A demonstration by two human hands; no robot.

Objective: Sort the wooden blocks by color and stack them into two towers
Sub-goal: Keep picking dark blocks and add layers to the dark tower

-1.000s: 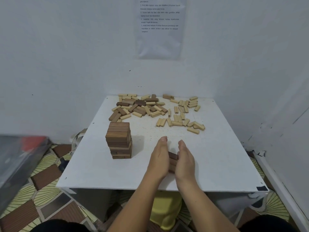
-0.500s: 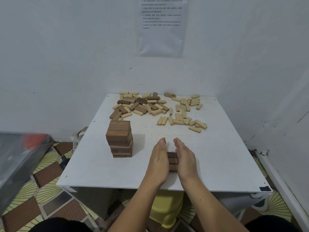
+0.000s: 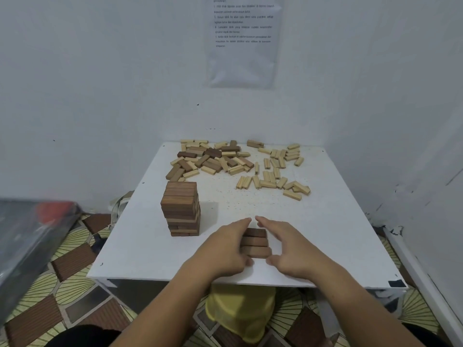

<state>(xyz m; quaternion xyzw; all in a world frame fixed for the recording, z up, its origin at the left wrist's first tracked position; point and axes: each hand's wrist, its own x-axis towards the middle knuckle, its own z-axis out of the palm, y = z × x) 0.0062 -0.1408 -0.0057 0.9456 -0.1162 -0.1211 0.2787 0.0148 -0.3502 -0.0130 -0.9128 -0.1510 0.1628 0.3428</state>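
Head view, lower centre: three dark blocks (image 3: 255, 242) in row on white table (image 3: 325, 234), flanked by left hand (image 3: 223, 246) and right hand (image 3: 293, 249), fingers nearly straight, pressed against row's ends, nothing gripped. Left of centre: dark tower (image 3: 181, 209). Upper centre: loose mixed blocks (image 3: 225, 159).

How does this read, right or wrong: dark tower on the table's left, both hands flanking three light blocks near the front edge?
One thing is wrong: the three blocks between the left hand and right hand are dark brown, not light; the head view shows it. The dark tower on the left of the table and the front-edge spot hold.
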